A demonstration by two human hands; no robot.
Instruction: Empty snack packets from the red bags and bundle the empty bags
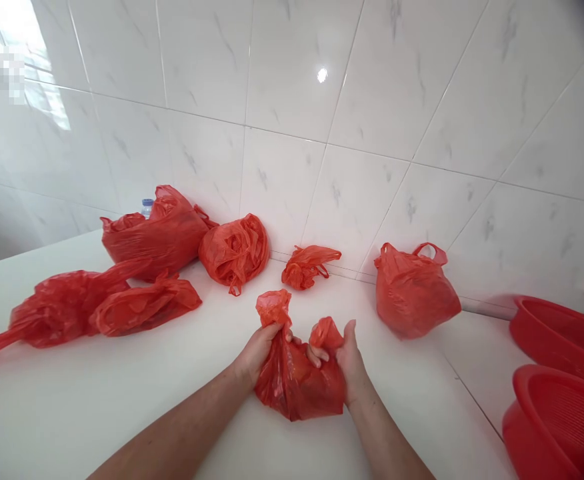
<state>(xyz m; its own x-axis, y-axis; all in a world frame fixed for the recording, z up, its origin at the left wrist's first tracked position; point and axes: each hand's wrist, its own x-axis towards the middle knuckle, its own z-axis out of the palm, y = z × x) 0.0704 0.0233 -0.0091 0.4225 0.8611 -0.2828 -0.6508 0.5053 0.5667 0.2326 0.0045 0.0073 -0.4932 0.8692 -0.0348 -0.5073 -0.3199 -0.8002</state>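
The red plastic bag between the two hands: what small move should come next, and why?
Perhaps the right hand should lower its thumb onto the bag: that thumb sticks up, while the left hand holds the opposite side bunched.

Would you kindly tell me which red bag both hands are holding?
The bag at front centre: the left hand and right hand each grip its top; no other is touched.

White table [212, 393] under red bags [415, 293].

Single head-worn view, looking forward and down over both hands [305, 357].
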